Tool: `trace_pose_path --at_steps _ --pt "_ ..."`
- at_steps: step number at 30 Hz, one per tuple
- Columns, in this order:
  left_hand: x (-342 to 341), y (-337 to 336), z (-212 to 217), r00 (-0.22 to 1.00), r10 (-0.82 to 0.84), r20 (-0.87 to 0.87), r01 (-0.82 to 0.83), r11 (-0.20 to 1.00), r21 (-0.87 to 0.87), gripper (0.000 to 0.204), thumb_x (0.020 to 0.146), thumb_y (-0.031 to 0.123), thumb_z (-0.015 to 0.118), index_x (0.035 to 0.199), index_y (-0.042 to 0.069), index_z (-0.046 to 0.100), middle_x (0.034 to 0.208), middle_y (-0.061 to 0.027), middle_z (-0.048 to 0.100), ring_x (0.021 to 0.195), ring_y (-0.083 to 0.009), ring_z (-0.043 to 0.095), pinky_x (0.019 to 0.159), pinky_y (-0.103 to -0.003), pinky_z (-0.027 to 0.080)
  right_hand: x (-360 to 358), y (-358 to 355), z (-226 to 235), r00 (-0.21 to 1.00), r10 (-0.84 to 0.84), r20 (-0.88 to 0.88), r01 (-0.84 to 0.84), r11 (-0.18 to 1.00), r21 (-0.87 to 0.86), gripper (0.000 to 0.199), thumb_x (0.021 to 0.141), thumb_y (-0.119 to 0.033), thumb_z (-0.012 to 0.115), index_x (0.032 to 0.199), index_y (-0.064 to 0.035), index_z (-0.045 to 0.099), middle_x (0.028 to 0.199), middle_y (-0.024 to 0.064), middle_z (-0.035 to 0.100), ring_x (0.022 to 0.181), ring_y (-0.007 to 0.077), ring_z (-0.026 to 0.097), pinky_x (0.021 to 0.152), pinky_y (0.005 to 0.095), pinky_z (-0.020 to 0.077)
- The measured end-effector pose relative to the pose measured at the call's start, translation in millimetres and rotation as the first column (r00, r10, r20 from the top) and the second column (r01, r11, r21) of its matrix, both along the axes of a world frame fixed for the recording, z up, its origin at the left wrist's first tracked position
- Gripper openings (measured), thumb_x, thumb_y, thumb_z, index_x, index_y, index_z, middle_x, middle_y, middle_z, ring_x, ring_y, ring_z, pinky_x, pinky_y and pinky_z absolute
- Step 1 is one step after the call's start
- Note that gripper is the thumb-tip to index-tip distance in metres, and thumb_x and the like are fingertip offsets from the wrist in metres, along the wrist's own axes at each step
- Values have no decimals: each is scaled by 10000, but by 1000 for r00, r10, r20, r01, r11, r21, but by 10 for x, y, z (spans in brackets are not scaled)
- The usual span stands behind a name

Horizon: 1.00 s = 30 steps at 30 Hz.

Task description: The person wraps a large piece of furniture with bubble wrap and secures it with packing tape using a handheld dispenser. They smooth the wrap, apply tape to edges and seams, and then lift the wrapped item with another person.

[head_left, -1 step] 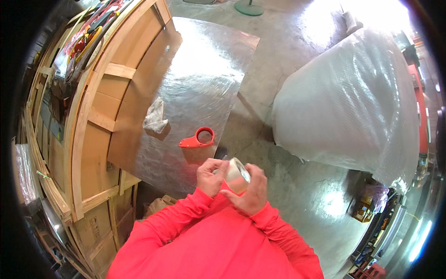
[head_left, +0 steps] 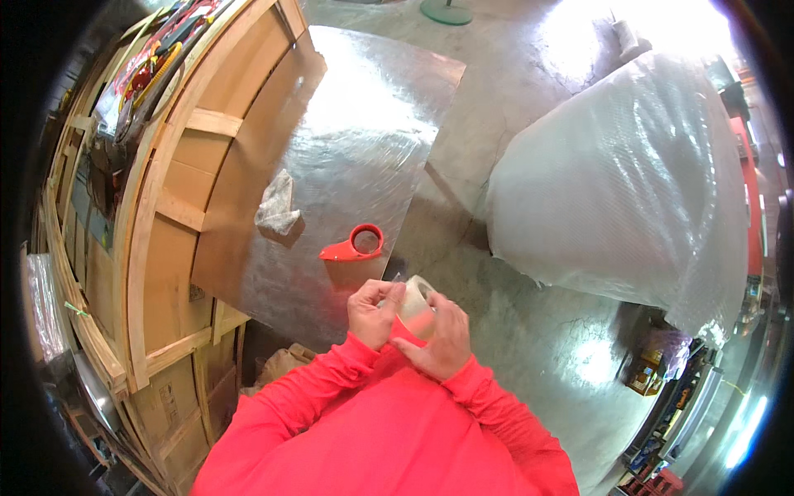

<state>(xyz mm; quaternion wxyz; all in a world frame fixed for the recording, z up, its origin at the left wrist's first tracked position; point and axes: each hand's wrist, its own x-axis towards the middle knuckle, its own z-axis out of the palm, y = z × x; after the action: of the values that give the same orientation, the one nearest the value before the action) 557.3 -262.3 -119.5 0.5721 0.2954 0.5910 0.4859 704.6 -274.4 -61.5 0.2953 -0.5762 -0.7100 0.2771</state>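
Observation:
Close to my chest, between my two hands, is a roll of clear packing tape [head_left: 416, 307]. My right hand [head_left: 438, 337] holds it from the right, thumb low and fingers over its side. My left hand [head_left: 373, 314] is closed in a pinch at the roll's left, with a bit of clear film showing by its fingertips; I take this to be the tape's loose end. Just beyond my hands, a red tape dispenser [head_left: 335, 251] with an open ring lies on a shiny metal-looking sheet [head_left: 364, 165]. A crumpled whitish rag [head_left: 275, 205] lies on it farther left.
A wooden crate with cardboard panels [head_left: 178, 223] stands along the left, cables and tools on top. On the right stands a large roll of bubble wrap [head_left: 604, 182]. Small boxes and shelving [head_left: 649, 376] are at the lower right, on the concrete floor's edge.
My right hand has shifted slightly left and its fingers reach further over the roll. The roll has turned a little. The left hand stays pinched.

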Motion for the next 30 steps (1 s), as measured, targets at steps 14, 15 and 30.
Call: trace_pose_path --at_steps 14,15,30 --pt "-551 430 -53 998 63 19 -59 986 -154 174 971 124 678 894 -27 718 804 -34 708 705 -74 625 651 -242 523 -527 382 -452 971 197 134 -163 960 -228 614 715 -256 791 1191 12 512 778 163 673 669 345 683 576 431 550" --pt "-574 442 -60 998 51 -23 -54 986 -156 178 975 123 672 890 -27 717 813 -48 714 708 -87 642 649 -248 535 -566 397 -470 969 208 131 -170 952 -256 608 719 -267 792 1186 5 513 783 166 678 672 349 686 575 436 550" --pt "-1100 330 280 970 207 129 -216 974 61 148 984 108 659 945 -32 680 870 -88 720 780 -133 690 716 -284 595 -612 1136 -1048 850 71 -523 -291 889 -353 334 971 -248 615 1159 21 676 994 139 680 943 211 656 857 328 504"
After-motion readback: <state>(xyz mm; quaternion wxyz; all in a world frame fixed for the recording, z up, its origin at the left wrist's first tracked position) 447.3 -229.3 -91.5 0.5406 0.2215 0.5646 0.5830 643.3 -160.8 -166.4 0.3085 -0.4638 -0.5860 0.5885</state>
